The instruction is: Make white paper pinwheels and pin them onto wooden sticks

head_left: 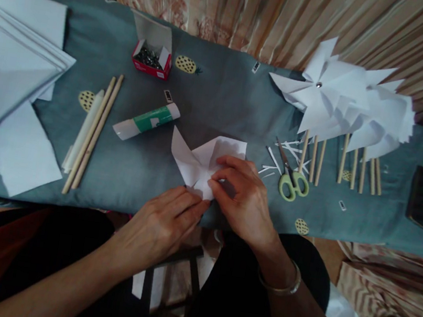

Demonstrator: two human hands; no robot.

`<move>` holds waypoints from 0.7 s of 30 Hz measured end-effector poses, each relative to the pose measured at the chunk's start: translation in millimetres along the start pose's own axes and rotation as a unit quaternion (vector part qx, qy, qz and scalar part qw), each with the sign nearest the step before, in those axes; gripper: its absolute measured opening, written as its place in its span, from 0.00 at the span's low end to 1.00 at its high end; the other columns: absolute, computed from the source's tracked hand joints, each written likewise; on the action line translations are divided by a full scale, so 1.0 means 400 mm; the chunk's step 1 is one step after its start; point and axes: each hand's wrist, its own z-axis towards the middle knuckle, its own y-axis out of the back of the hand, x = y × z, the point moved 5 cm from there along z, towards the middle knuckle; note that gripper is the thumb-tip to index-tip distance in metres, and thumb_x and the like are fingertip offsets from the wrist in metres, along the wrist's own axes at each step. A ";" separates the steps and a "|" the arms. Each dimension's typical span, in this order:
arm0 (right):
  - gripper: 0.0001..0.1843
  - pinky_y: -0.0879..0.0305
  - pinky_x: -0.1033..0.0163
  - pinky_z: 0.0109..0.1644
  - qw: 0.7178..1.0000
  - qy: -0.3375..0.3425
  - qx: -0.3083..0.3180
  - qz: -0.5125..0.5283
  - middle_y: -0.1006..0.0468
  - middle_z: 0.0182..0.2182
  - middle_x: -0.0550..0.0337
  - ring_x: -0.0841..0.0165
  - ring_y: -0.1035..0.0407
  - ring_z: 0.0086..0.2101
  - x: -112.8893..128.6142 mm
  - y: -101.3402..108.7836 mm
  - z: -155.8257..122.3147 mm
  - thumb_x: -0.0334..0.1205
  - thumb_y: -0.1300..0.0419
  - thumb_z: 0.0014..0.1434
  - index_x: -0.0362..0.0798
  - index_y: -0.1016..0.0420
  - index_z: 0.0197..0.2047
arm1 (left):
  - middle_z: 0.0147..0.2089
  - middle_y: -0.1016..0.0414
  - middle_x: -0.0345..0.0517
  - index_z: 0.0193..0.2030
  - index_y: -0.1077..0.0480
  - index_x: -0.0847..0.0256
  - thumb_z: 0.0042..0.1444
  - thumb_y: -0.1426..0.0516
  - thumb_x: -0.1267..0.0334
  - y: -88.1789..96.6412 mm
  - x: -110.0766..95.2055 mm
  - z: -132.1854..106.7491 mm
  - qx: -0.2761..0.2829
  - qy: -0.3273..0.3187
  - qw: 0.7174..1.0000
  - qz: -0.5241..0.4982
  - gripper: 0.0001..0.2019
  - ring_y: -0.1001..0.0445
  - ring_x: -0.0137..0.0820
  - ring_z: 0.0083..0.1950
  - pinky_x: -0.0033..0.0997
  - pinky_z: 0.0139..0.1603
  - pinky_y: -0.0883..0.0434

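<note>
A white paper pinwheel, partly folded, lies at the front edge of the cloth-covered table. My left hand pinches its lower edge with fingers closed. My right hand has its thumb and fingers closed on the paper's right side. The curled upper left blade stands up free, and the lower part is hidden by my fingers. Just beyond it lies a glue stick with a green label. To the right, scissors with green handles rest among thin paper strips.
Finished pinwheels on wooden sticks are piled at the back right. An open red box of small metal pins stands at the back. Loose sticks and white paper sheets lie left. A dark phone sits far right.
</note>
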 end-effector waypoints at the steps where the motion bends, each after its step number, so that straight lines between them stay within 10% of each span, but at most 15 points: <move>1: 0.04 0.33 0.52 0.56 1.000 0.001 -0.002 -0.001 0.22 0.46 0.50 0.60 0.30 0.49 0.000 0.000 -0.001 0.31 0.40 0.59 0.46 0.24 0.33 | 0.43 0.26 0.55 0.52 0.31 0.74 0.60 0.45 0.74 0.000 0.000 0.001 0.001 0.002 1.000 -0.002 0.13 0.27 0.37 0.43 0.41 0.44 0.21; 21: 0.16 0.32 0.48 0.55 0.998 0.050 -0.009 -0.046 0.30 0.54 0.53 0.57 0.36 0.53 0.004 -0.030 -0.036 0.28 0.49 0.63 0.52 0.22 0.45 | 0.42 0.26 0.53 0.52 0.31 0.73 0.61 0.46 0.74 -0.005 0.002 -0.001 0.009 0.002 1.000 0.007 0.13 0.27 0.37 0.44 0.40 0.43 0.22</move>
